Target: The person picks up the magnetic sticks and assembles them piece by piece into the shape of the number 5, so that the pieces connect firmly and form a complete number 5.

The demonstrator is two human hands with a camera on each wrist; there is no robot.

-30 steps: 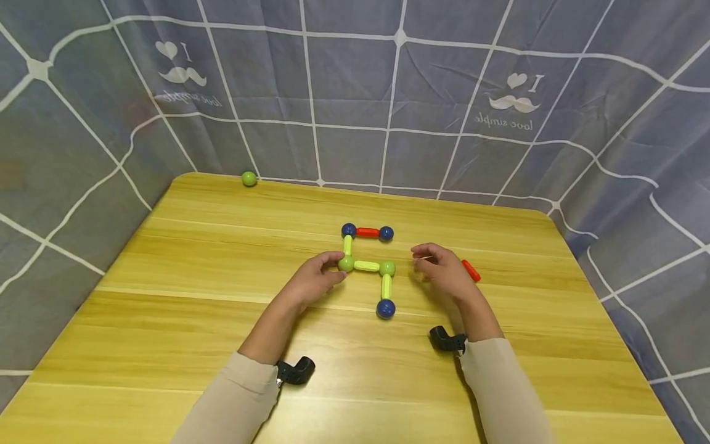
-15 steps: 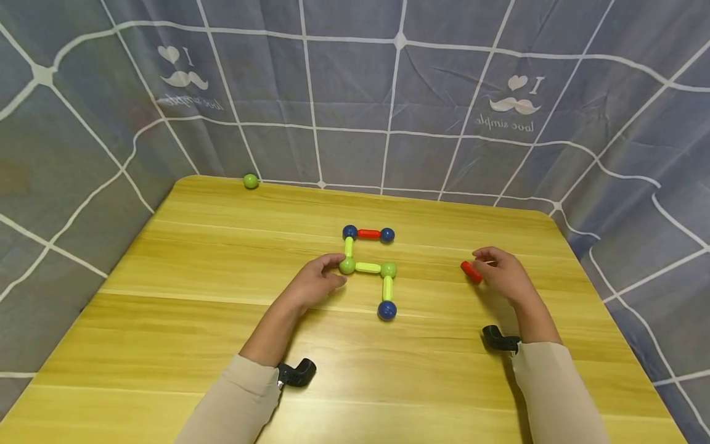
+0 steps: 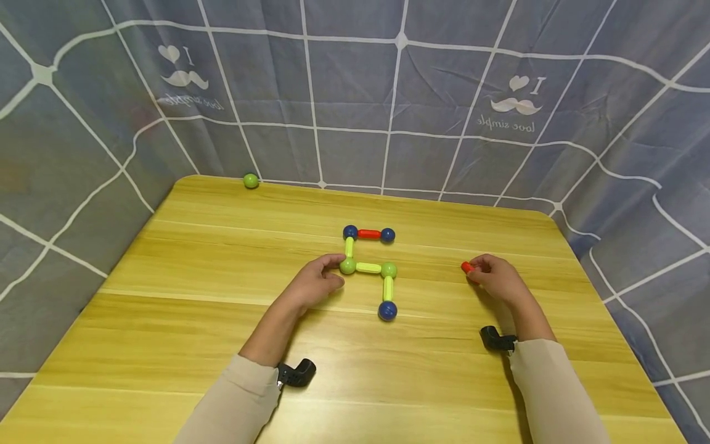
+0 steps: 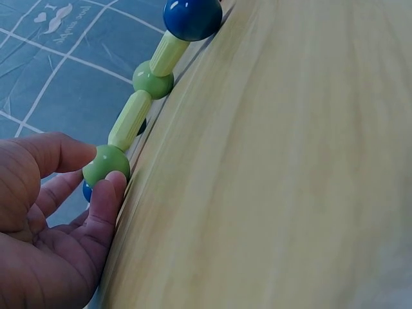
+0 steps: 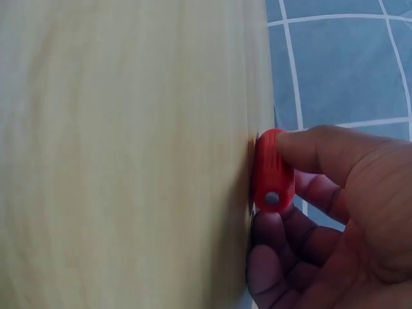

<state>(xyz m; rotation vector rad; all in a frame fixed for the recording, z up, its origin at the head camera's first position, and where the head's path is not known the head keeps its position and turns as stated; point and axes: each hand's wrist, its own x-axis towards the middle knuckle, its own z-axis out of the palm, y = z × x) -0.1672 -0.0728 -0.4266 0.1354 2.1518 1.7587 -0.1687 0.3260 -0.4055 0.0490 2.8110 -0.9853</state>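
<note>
My left hand [image 3: 317, 282] holds a green ball [image 4: 105, 166] at a corner of a figure made of rods and balls, with thumb and fingertips on either side of it. From that ball one yellow-green rod [image 3: 349, 248] runs back to a blue ball [image 3: 350, 232], and another [image 3: 368, 267] runs right to a second green ball [image 3: 389, 270]. A red rod [image 3: 368, 234] links two blue balls at the back. Over on the right, my right hand [image 3: 495, 277] pinches a loose red magnetic rod [image 5: 273, 170] with a metal tip, low at the tabletop.
A single green ball [image 3: 251, 180] sits at the far left edge of the wooden table [image 3: 222, 345]. A grey curtain [image 3: 355, 92] with white lines hangs behind the table and along its sides.
My right hand has moved right from beside the figure to the loose red rod and now pinches it. The left hand stays at the green ball.
</note>
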